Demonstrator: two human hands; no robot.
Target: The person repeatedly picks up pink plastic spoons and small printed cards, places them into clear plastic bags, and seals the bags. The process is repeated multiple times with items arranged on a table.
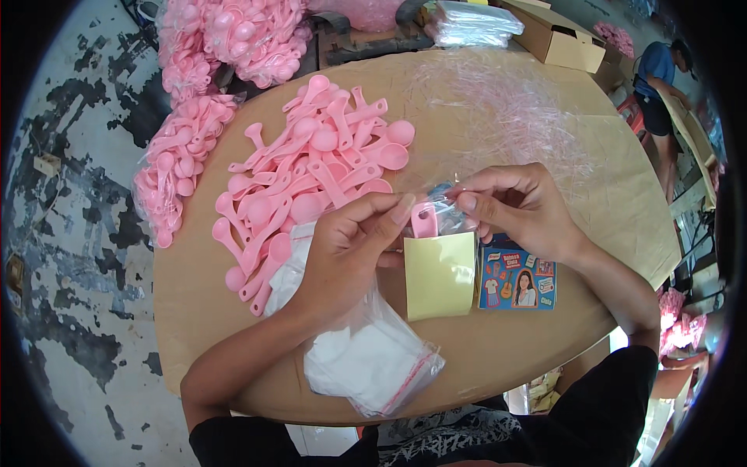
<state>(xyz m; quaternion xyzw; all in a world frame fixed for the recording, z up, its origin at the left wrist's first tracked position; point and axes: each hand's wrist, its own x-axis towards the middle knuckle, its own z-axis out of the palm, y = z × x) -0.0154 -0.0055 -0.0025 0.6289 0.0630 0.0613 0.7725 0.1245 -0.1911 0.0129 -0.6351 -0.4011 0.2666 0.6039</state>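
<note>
Over a brown desk (615, 218), I am pinching a clear bag (454, 222) with my left grip (350, 247) and right grip (525, 208), a pink handle (425, 223) showing above a yellow card (440, 276).

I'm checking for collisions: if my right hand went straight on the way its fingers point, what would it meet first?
Your right hand points leftward into the clear bag it touches, so that comes first; the pink handle probably follows, though depth is unclear.

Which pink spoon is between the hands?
The pink spoon whose holed handle end shows just above the yellow card; the others lie in the loose pile or clear bags.
</note>
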